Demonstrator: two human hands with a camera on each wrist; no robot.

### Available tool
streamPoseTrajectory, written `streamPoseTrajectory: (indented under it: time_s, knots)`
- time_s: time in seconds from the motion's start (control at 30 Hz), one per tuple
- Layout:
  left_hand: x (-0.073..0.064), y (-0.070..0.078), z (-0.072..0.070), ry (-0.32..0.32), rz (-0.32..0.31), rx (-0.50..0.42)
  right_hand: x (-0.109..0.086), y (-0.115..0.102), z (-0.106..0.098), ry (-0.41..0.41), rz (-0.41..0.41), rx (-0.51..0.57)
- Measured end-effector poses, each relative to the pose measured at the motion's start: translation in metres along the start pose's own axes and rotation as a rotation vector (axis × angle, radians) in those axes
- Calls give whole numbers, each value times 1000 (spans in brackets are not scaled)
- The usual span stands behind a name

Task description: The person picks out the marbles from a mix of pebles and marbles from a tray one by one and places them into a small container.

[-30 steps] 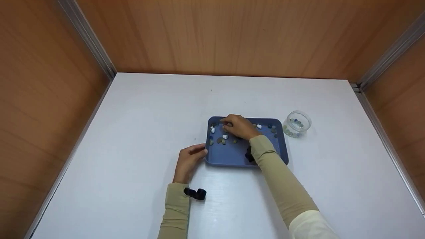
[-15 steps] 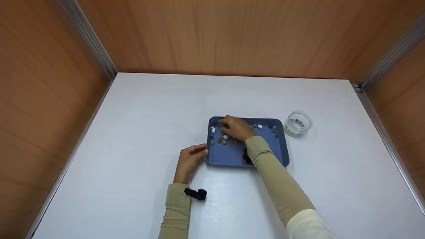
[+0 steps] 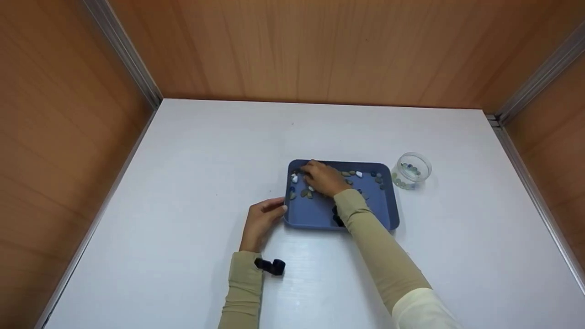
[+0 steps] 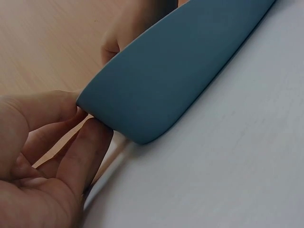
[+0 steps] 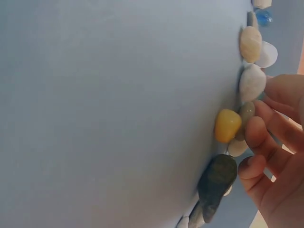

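A blue rectangular tray (image 3: 315,224) lies on the white table with several pebbles and glass beads along its far and side edges. My left hand (image 3: 261,224) pinches the tray's left rim between thumb and fingers, as the left wrist view confirms. Inside the tray, my right hand (image 3: 323,178) reaches to the far left part, fingers bent among the stones. In the right wrist view its fingertips are beside a white pebble (image 5: 252,83), a yellow pebble (image 5: 228,125) and a greyish pebble (image 5: 246,116). Whether they grip a small piece is hidden.
Right of the tray stands a clear round container (image 3: 413,168) with glass beads in it. A dark elongated stone (image 5: 217,180) and a blue glass bead (image 5: 264,17) lie in the same row. Wooden panels (image 3: 320,50) bound the table (image 3: 183,183).
My right hand has shifted slightly left and toward me over the tray, uncovering more pebbles on its right side. My left hand stays at the rim.
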State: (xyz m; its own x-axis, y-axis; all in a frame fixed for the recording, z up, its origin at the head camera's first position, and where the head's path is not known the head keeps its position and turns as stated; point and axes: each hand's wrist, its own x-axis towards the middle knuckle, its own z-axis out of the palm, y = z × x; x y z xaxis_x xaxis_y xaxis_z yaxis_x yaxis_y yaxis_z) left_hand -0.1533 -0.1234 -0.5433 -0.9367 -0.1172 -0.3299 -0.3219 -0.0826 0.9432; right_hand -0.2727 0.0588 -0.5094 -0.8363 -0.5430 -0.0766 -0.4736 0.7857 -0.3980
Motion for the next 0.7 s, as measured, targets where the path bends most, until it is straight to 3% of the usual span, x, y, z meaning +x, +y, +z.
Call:
streamPoseTrajectory:
  time_s: [0.7]
  knots:
    - [0, 0, 1, 4, -12, -22, 1, 4, 3, 19, -33, 55]
